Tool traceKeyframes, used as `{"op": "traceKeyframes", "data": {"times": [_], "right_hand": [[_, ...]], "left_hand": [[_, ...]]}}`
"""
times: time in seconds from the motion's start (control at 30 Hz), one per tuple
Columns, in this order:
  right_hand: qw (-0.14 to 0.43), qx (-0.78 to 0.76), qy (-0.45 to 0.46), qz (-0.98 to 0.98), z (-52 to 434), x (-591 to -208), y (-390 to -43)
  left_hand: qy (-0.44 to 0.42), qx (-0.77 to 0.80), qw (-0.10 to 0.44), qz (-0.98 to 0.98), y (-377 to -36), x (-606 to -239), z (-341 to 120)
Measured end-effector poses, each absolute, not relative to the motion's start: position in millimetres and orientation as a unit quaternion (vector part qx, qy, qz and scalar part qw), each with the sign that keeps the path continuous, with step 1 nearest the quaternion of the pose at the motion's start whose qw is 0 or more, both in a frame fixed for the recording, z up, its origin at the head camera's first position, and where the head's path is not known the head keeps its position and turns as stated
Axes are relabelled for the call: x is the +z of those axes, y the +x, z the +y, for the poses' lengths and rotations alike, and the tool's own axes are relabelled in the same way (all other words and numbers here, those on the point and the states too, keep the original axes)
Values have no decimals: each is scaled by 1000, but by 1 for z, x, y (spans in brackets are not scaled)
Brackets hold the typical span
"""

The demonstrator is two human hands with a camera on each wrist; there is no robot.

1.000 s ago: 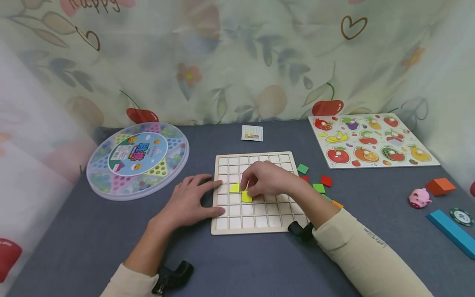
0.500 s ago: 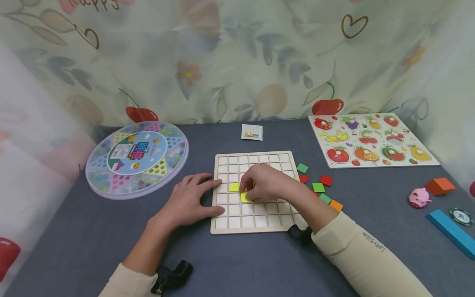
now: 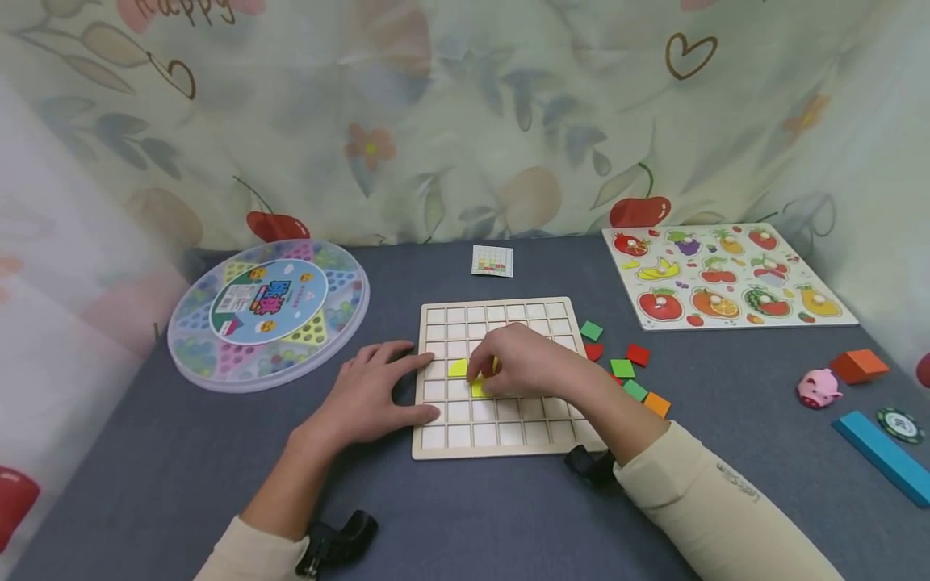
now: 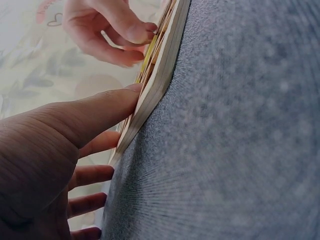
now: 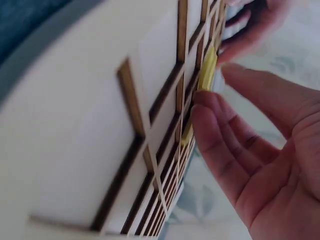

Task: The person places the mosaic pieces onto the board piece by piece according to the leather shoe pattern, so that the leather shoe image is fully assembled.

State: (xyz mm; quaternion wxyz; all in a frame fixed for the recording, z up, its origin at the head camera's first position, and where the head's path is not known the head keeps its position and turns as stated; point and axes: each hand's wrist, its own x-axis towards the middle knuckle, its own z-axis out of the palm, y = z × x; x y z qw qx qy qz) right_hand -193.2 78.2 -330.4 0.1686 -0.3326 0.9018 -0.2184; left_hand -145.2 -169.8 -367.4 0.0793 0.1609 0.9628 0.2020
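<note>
A pale wooden grid board [image 3: 508,434] lies on the table. My left hand [image 3: 370,399] rests at its left side, index finger and thumb stretched out onto the frame. Over the left-middle cells, my right hand [image 3: 526,363] has its thumb and curled fingertips at the edges of a yellow tile [image 3: 478,390]. The right wrist view shows this yellow tile [image 5: 207,70] between thumb and fingers, close against the grid. One cell up and to the left sits another yellow piece [image 3: 458,368], its corner rounded. The right hand hides part of the grid.
Several green, red and orange tiles [image 3: 622,369] lie right of the board. A small pattern card [image 3: 492,261] is behind it. A round game box [image 3: 341,339] stands left. A fruit puzzle [image 3: 679,278], pig figure [image 3: 819,388], orange block [image 3: 860,366], blue bar [image 3: 882,448] and chip [image 3: 901,424] lie right.
The right hand's fingertips have shifted slightly left and down over the yellow tile, covering more of it. The left hand stays at the board's edge.
</note>
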Motion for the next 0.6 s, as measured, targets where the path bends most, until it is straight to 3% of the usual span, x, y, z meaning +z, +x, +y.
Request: {"op": "traceKeyframes", "data": {"times": [0.6], "right_hand": [[187,-308,-225,905,196,-307,-176]], "left_hand": [[159,204,80,963,-144,-366,-169]]}}
